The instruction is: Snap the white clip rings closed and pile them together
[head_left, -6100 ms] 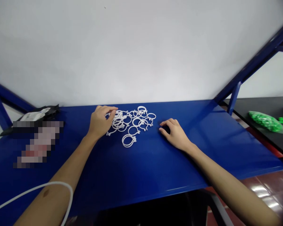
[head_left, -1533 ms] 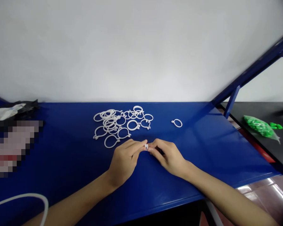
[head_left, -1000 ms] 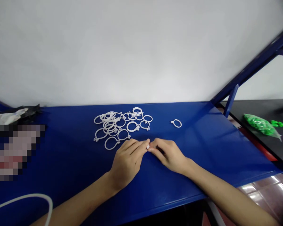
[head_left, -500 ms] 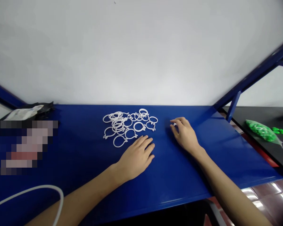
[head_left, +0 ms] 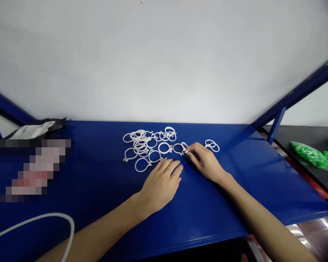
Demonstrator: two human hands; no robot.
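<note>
- Far left corner of the glossy blue table (head_left: 207, 211): black plastic package (head_left: 58, 125) with a white paper label (head_left: 34, 130); print present, too small to read.
- Just nearer, toward the left edge: pale flat item (head_left: 38, 171), pixelated; any writing lost.
- Near left corner: thin white cord (head_left: 51, 214) looping across the view.
- Middle, nearer the back edge: loose heap of thin white plastic-looking rings (head_left: 140, 145), small clips on their rims, many overlapping.
- Left hand (head_left: 161, 183) palm down, fingers extended, holding nothing visible, fingertips just beside the nearest rings.
- Right hand (head_left: 203, 160) pinching, thumb and forefinger, a single thin white ring (head_left: 183, 144) near its clip, beside the heap's right end. Probably light, springy, smooth, apt to snag on neighbours; clip looks the surest hold, and perhaps the weakest part.
- Right of that: two overlapping white rings (head_left: 209, 146), apart from the heap.
- Beyond the right edge: clear plastic bag of green pieces (head_left: 311, 154); no lettering legible.
</note>
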